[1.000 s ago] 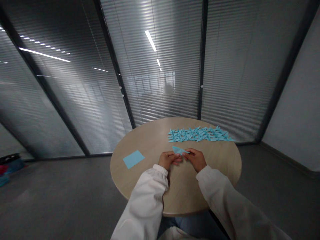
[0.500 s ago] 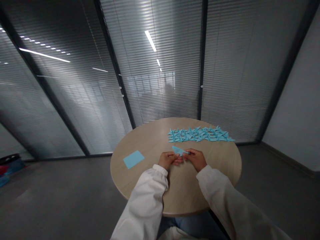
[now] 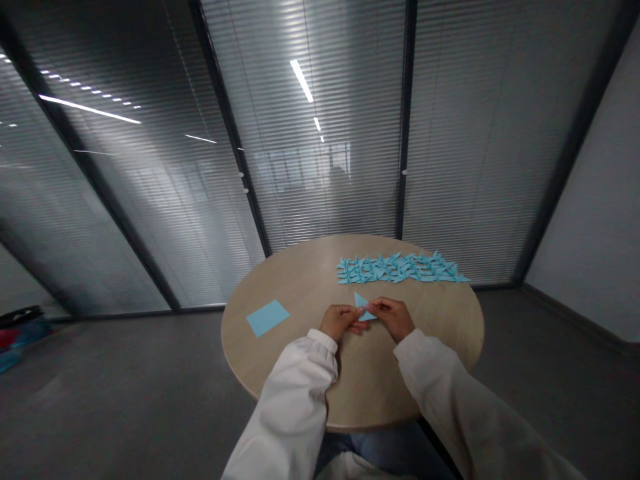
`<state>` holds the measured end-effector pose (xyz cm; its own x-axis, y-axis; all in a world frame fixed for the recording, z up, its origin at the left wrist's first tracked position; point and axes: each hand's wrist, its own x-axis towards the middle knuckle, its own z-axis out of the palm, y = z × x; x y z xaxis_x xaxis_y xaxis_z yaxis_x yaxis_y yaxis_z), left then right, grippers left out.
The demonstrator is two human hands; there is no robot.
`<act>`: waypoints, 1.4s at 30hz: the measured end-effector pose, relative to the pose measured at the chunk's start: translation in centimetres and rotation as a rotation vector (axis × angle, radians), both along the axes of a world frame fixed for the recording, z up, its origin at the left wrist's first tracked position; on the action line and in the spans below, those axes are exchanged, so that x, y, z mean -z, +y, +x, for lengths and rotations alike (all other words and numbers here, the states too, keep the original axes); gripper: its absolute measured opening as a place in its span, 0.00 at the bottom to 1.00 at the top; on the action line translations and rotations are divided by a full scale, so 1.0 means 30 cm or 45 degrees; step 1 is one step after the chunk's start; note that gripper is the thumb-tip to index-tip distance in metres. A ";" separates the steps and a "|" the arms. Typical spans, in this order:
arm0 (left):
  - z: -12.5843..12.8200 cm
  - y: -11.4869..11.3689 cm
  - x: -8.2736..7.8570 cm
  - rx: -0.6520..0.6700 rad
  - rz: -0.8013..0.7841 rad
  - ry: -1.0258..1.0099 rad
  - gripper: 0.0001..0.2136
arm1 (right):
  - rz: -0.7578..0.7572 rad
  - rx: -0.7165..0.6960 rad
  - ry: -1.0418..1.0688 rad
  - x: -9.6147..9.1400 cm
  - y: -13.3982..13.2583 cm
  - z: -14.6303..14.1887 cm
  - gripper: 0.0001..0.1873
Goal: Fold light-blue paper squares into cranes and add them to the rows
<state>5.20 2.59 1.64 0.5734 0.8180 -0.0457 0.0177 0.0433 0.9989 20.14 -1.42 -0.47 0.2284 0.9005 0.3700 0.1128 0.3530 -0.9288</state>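
Observation:
A small light-blue piece of folded paper (image 3: 361, 299), triangular in outline, is held between my two hands above the table. My left hand (image 3: 340, 321) is closed, its fingertips pinching the paper's left side. From the right, my right hand (image 3: 394, 316) pinches the same paper, also closed. The fingers cover part of the folds. Just beyond my hands, several light-blue paper cranes (image 3: 400, 268) lie packed together in rows. Left of my left hand a flat blue sheet of paper (image 3: 268, 318) rests on the tabletop.
The round wooden table (image 3: 300, 267) stands in front of me. Behind it rises a glass partition with blinds (image 3: 330, 213). A white wall (image 3: 590, 233) is on the right. Dark, red and blue objects (image 3: 23, 330) sit on the floor at far left.
The folded paper has turned between my fingers, and its point now stands up more steeply. Both hands have shifted slightly. The cranes and the flat sheet have stayed put.

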 end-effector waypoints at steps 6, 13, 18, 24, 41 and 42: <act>-0.013 0.000 -0.017 -0.143 0.287 0.089 0.17 | -0.037 -0.069 -0.026 0.001 0.005 -0.006 0.15; -0.014 0.000 -0.016 -0.188 0.406 0.145 0.18 | -0.012 -0.057 -0.120 0.002 0.007 -0.001 0.16; -0.003 -0.014 -0.015 -0.056 0.265 0.115 0.18 | 0.022 0.056 -0.212 0.016 0.011 0.010 0.14; -0.001 -0.020 -0.015 0.006 0.272 0.120 0.17 | 0.042 0.070 -0.248 0.013 0.008 -0.001 0.13; -0.004 -0.006 0.000 -0.019 0.359 0.181 0.16 | -0.042 -0.030 -0.151 0.000 0.001 -0.009 0.15; -0.006 -0.003 0.002 -0.050 0.384 0.186 0.16 | -0.062 -0.040 -0.127 0.000 0.001 -0.010 0.15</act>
